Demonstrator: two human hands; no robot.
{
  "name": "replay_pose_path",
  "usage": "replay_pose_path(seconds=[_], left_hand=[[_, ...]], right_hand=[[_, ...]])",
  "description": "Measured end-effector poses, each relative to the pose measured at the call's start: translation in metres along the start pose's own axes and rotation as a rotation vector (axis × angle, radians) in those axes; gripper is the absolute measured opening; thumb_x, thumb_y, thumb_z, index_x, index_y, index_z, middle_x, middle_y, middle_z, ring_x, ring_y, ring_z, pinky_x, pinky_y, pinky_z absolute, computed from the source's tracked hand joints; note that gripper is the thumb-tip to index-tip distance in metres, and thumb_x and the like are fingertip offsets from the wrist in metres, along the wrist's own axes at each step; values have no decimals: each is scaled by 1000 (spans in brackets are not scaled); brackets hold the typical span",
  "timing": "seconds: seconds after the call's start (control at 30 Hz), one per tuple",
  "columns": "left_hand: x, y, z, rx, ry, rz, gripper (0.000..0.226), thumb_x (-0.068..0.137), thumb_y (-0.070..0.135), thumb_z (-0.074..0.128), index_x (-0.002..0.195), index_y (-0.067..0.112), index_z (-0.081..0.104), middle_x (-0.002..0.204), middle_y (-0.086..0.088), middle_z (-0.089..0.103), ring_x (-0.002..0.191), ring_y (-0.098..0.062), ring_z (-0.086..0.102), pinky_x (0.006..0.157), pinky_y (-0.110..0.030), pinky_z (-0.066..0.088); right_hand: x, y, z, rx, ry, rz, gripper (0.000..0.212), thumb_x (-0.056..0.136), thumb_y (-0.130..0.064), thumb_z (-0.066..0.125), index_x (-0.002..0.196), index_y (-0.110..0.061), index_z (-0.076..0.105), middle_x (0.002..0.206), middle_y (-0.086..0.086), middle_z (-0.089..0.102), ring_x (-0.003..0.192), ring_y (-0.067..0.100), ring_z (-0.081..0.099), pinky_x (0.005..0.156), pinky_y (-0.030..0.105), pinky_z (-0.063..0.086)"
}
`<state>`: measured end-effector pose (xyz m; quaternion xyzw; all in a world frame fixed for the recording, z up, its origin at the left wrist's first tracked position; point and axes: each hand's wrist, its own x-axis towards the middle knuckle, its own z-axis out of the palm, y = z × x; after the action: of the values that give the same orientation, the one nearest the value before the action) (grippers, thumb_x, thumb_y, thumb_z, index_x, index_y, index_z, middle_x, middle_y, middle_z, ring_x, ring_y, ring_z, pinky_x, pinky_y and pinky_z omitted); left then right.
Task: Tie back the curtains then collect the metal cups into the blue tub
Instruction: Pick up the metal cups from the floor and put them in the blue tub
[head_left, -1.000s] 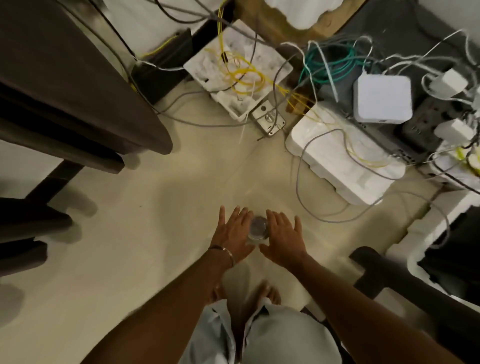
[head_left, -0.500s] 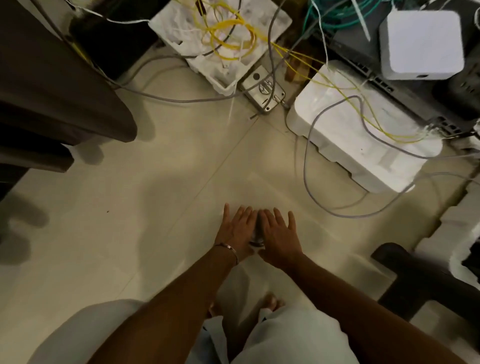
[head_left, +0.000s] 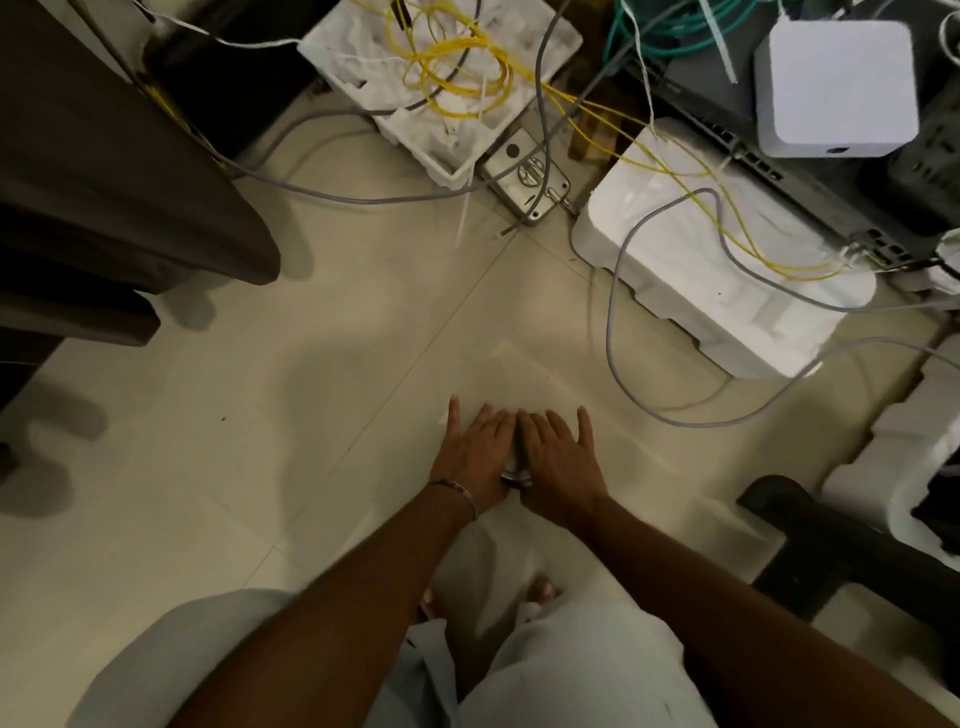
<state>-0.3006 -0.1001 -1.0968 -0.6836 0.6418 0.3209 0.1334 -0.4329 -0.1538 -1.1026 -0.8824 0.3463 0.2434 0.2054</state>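
A metal cup (head_left: 516, 476) stands on the pale tiled floor, almost wholly covered; only a sliver of its rim shows between my wrists. My left hand (head_left: 475, 453) lies against its left side and my right hand (head_left: 558, 457) against its right side. The fingers of both hands are straight, point forward and meet over the cup. A dark brown curtain (head_left: 104, 156) hangs at the upper left. No blue tub is in view.
White foam blocks (head_left: 717, 280) and a foam tray (head_left: 441, 78) with yellow and grey cables (head_left: 618, 291) crowd the far right floor. A metal door lock (head_left: 527, 179) lies between them. A dark chair base (head_left: 810, 540) is at the right. My feet show below.
My hands have closed in from either side of the cup until their fingers meet over it, hiding it. The view has dropped lower and nearer the floor.
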Motion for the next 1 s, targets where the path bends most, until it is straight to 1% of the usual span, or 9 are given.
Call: replay_pose_path(seconds=[0.2, 0.33, 0.43, 0.53, 0.77, 0.9, 1.0], left_hand=[[-54, 5, -60, 34, 32, 7, 92, 85, 48, 61, 155, 16, 11, 160, 0, 24, 151, -23, 9, 115, -63, -9], [-98, 12, -118, 50, 69, 10, 90, 82, 50, 65, 152, 18, 18, 157, 1, 28, 151, -23, 10, 115, -64, -8], [-135, 20, -164, 71, 79, 13, 89, 83, 51, 64, 152, 19, 18, 158, 2, 27, 151, -23, 9, 115, -65, -9], [-173, 31, -209, 82, 79, 9, 91, 82, 54, 64, 153, 20, 17, 159, 2, 25, 151, -24, 7, 113, -66, -9], [-252, 56, -310, 79, 127, 45, 90, 81, 51, 67, 151, 19, 20, 155, 5, 30, 151, -22, 9, 113, -68, -5], [-287, 74, -360, 57, 153, 66, 87, 80, 46, 68, 149, 18, 24, 152, 5, 34, 151, -22, 10, 113, -69, -7], [-308, 86, -386, 77, 175, 75, 87, 79, 45, 69, 148, 17, 25, 151, 5, 36, 151, -21, 12, 112, -68, -9]], right_hand=[[-47, -29, -73, 33, 33, 2, 104, 77, -42, 72, 156, -12, 10, 158, 9, 28, 148, 33, 19, 118, 59, -8], [-84, -50, -136, 47, 69, -7, 99, 75, -42, 74, 153, -15, 18, 154, 8, 33, 145, 32, 23, 117, 58, -5], [-112, -65, -181, 37, 89, -18, 98, 71, -45, 76, 149, -17, 24, 149, 5, 39, 142, 30, 28, 118, 58, -3], [-143, -78, -225, 35, 114, -21, 95, 69, -47, 77, 146, -20, 29, 145, 4, 43, 141, 29, 31, 117, 58, -5], [-216, -109, -327, 26, 181, 12, 90, 67, -45, 77, 142, -19, 33, 138, 1, 49, 137, 27, 36, 118, 60, 0], [-252, -118, -372, 23, 230, 37, 90, 63, -44, 79, 139, -18, 37, 133, 1, 53, 130, 26, 42, 117, 60, 4], [-276, -122, -399, 36, 253, 51, 89, 62, -42, 78, 137, -18, 38, 130, 0, 54, 129, 26, 42, 117, 60, 3]])
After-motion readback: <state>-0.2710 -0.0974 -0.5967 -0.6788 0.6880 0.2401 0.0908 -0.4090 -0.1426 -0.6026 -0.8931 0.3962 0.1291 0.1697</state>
